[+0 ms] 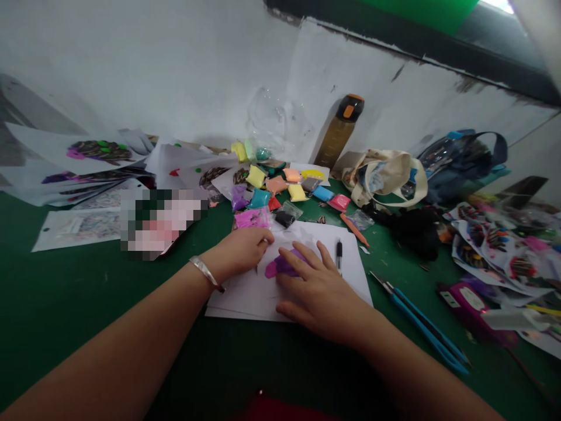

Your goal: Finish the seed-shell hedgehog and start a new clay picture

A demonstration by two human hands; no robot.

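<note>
White paper sheets (355,263) lie stacked on the green table in front of me. A flattened purple shape with a pink end (272,269), which looks like soft modelling clay, is on the top sheet. My right hand (318,292) rests over it, fingers spread, covering part of the purple. Just left of the shape, my left hand (245,252) is closed with its fingertips pressed together; what it holds, if anything, is hidden. A bracelet circles the left wrist. Beyond the right fingers, a black pen (339,256) lies on the paper.
Behind the paper sit several small coloured clay packets (259,199). Blue-handled tweezers (427,324) lie to the right, near a magenta box (475,310). A bottle (339,131) and a cloth bag (385,175) stand by the wall. Paper stacks (100,169) occupy the left.
</note>
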